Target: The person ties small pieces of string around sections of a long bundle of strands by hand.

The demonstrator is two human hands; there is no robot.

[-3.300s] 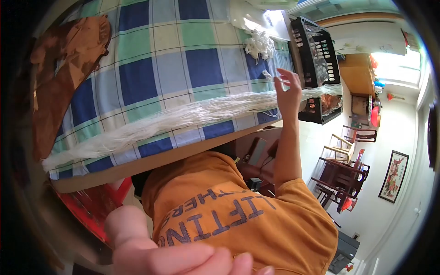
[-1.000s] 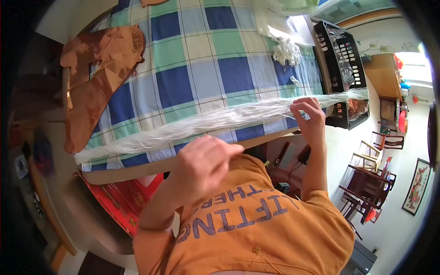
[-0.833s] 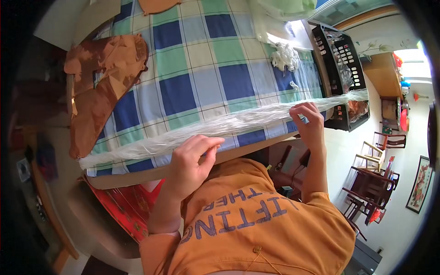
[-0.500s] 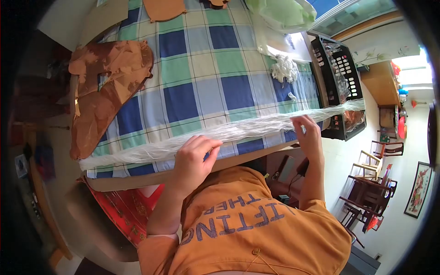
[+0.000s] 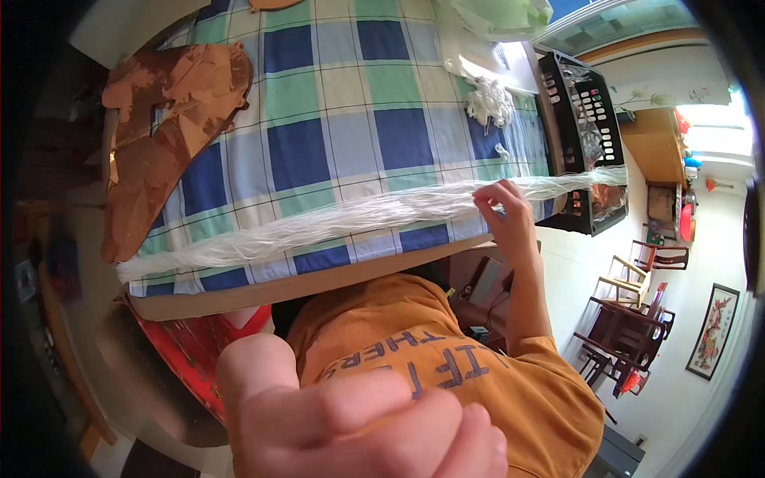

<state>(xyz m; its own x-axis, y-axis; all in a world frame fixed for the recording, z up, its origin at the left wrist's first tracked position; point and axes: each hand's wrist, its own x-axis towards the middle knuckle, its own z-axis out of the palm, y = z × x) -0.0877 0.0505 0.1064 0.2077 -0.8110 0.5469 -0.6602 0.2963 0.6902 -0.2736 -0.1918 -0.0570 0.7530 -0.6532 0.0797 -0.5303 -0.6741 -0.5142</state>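
Observation:
A long bundle of fine white threads (image 5: 319, 225) stretches across the checked cloth along the table's near side. My right hand (image 5: 508, 213) is at the bundle's right part, thumb and fingertips pinched together on the threads. Close to the camera, in front of the orange shirt, my left hand (image 5: 358, 426) is raised with its fingers curled closed. Whatever it may hold is hidden or too fine to make out. A crumpled clump of white thread (image 5: 489, 103) lies beyond my right hand.
Brown shaped boards (image 5: 171, 127) lie on the checked cloth (image 5: 299, 155) at the left. A black crate (image 5: 586, 119) stands against the right edge, with the bundle's end over it. A pale green plastic bag (image 5: 498, 16) is at the back, and chairs (image 5: 625, 334) stand farther right.
My left hand has come away from the bundle, down and toward the camera. My right hand has shifted slightly left along the threads. The whole view has moved a little.

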